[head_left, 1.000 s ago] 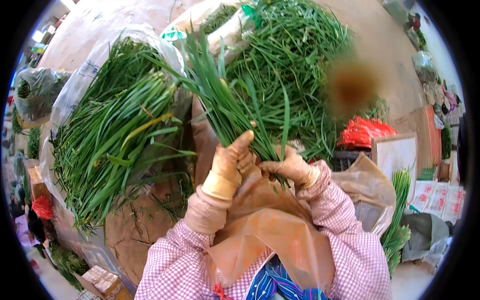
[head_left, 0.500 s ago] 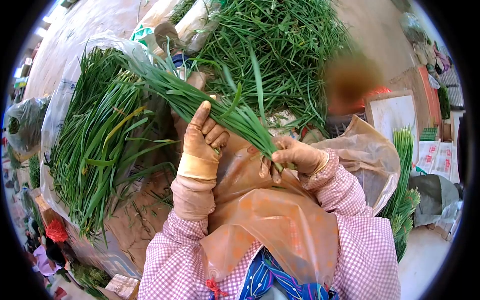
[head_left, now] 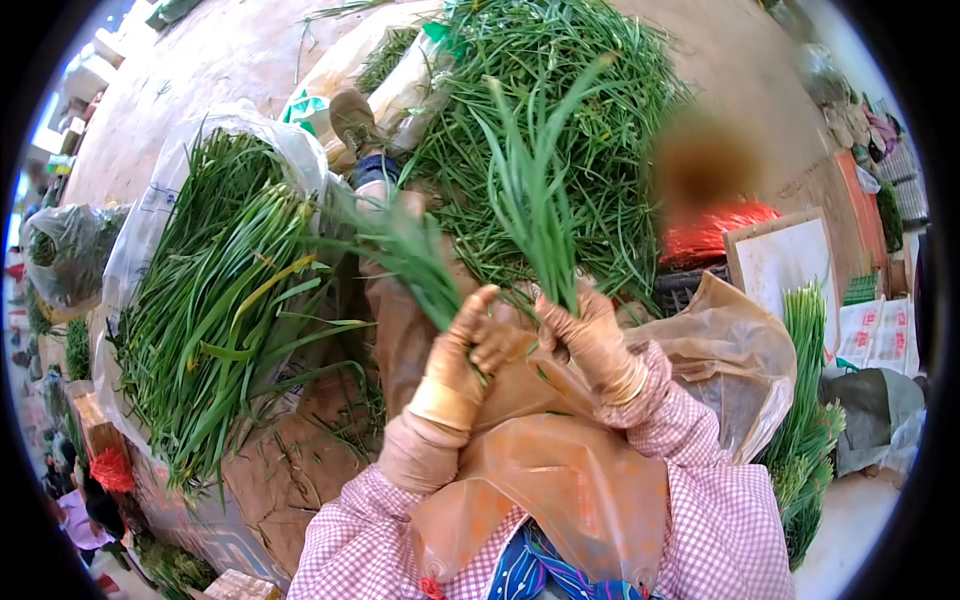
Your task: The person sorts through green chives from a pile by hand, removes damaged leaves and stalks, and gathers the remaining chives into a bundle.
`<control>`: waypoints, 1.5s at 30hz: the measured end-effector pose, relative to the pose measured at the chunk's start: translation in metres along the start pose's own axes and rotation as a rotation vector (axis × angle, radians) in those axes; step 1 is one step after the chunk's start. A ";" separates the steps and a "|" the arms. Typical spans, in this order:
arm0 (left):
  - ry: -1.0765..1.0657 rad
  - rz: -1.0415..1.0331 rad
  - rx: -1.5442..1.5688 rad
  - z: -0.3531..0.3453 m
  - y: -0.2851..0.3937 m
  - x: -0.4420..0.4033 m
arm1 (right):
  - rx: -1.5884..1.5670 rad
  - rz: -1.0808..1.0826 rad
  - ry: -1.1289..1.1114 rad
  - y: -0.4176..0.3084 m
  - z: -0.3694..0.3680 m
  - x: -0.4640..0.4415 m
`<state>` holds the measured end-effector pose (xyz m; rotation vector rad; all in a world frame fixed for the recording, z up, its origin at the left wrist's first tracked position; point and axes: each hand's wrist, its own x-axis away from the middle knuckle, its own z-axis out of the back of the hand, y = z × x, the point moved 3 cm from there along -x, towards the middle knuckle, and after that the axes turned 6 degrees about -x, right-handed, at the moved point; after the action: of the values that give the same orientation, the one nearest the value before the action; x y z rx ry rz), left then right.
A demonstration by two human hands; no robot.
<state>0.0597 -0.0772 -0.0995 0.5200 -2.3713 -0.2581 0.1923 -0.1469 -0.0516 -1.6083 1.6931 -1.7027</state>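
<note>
Within both hands [head_left: 462,345] [head_left: 592,335], green bunches [head_left: 418,264] [head_left: 545,225]

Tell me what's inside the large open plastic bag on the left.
Long green leaves lie in the bag, spilling over its near side; whatever is beneath them is covered.

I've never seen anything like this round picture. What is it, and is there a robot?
No robot: this is the view from a camera that a person wears on the head, looking forward and down. The left hand holds one bunch of long, thin green leaves; the right hand holds a second bunch. Ahead lies a loose heap of tangled green leaves. To the left, more green leaves rest on whitish, see-through plastic sheeting. At the right sits a pile of shiny red strips.
</note>
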 end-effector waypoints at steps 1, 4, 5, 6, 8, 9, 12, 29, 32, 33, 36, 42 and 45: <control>-0.041 0.038 0.038 -0.003 -0.009 0.003 | 0.009 -0.004 -0.010 0.003 -0.009 0.004; -0.016 -0.109 -0.227 -0.004 -0.011 0.008 | 0.277 0.337 -0.116 0.023 -0.016 0.000; -0.010 -0.114 -0.227 -0.004 -0.009 0.009 | 0.652 0.595 -0.054 0.021 -0.020 0.005; 0.030 -0.170 -0.345 -0.007 -0.003 0.011 | 0.739 0.494 -0.097 0.019 -0.021 0.009; 0.083 -0.249 -0.457 -0.011 0.004 0.014 | 0.841 0.415 -0.117 0.017 -0.028 0.018; 0.084 -0.253 -0.460 -0.009 0.004 0.014 | 0.946 0.332 -0.134 0.019 -0.030 0.019; 0.011 -0.304 -0.357 -0.013 0.006 0.019 | 0.938 0.325 -0.206 0.021 -0.030 0.019; -0.327 -0.080 -0.153 -0.016 0.008 0.046 | 0.619 0.270 -0.484 0.025 -0.033 0.028; -0.320 -0.130 -0.205 -0.015 0.007 0.042 | 0.476 0.019 -0.413 0.041 -0.024 0.027; -0.387 -0.139 -0.252 -0.014 0.006 0.036 | 0.478 0.021 -0.414 0.039 -0.026 0.026; -0.424 -0.135 -0.352 -0.013 0.007 0.036 | 0.106 -0.089 -0.490 0.039 -0.029 0.025; -0.299 -0.027 -0.430 -0.019 0.007 0.046 | -0.237 -0.391 -0.498 0.045 -0.023 0.026; -0.212 -0.123 -0.497 -0.022 0.012 0.049 | 0.481 -0.117 -0.715 0.053 0.005 0.015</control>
<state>0.0372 -0.0892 -0.0505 0.4118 -2.3547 -0.9694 0.1646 -0.1771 -0.0883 -1.7795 0.7957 -1.2117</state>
